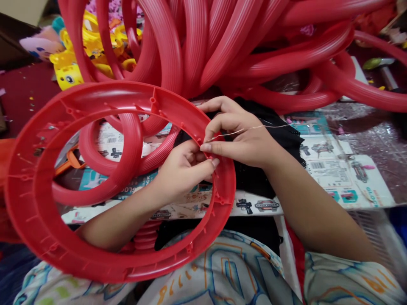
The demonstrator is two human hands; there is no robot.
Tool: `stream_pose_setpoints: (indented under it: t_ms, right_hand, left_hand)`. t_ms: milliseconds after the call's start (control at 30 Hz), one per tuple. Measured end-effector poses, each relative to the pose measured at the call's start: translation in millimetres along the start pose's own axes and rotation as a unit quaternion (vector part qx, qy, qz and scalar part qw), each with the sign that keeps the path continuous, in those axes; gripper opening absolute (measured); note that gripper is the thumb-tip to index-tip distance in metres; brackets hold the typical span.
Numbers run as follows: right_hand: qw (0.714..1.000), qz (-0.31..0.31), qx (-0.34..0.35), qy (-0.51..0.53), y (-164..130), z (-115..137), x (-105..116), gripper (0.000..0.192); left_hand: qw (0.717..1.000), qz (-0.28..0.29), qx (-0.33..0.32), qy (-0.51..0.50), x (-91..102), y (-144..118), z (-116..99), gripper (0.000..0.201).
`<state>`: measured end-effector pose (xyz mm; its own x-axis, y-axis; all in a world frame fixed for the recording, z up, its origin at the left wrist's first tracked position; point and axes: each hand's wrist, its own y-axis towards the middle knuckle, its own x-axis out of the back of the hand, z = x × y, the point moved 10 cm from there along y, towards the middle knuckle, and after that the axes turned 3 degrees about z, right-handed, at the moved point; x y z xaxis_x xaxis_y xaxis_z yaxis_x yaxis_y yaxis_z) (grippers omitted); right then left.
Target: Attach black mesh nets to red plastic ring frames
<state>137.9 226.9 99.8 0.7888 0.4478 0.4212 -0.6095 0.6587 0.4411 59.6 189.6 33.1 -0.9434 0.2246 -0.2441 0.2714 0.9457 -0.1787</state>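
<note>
Red ribbed plastic ring [34, 199]: left hand [182, 169] pinches its three-o'clock rim; right hand [238, 135] pinches thin pale thread [254, 127].

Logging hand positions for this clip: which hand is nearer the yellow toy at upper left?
Left. The left hand reaches through the red ring, closer to the yellow toy; the right hand sits farther right, pinching a thin thread.

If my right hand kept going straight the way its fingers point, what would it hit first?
The right hand points left across the red ring. Its fingertips already touch the ring's inner rim beside the left hand, so it would likely press into that rim first, though depth is unclear.
</note>
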Motion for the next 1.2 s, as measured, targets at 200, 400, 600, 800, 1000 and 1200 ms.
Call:
stream_pose_setpoints:
  t_ms: [200, 400, 600, 800, 1000, 1200]
  right_hand:
    - [0.998, -0.028, 0.001, 0.057, 0.1, -0.9, 1.0, 0.014]
    - [0.994, -0.085, 0.011, 0.068, -2.8, 2.2, 10.4, 0.019]
    - [0.997, -0.029, 0.055, 0.042, 0.1, 14.8, 3.2, 0.01]
    - [0.999, -0.042, -0.002, 0.024, 1.3, 3.5, 7.4, 0.014]
    - [1.0, -0.023, -0.017, -0.003, 1.8, 5.0, 5.9, 0.014]
    - [0.999, -0.036, 0.002, -0.038, 0.6, 6.1, 5.4, 0.012]
  left_hand:
    - [1.0, 0.002, -0.01, 0.016, -2.8, -4.3, -3.6, 0.021]
    - [0.998, 0.007, -0.033, 0.047, -5.8, -6.1, -7.2, 0.016]
    - [0.996, 0.048, -0.014, 0.067, -17.5, -8.1, -1.1, 0.016]
    - [0.991, 0.069, 0.008, 0.113, -18.0, -8.5, 7.0, 0.017]
    - [0.987, 0.118, 0.055, 0.099, -27.0, -13.2, 21.0, 0.016]
    - [0.99, 0.104, 0.077, 0.051, -27.3, -11.7, 19.6, 0.017]
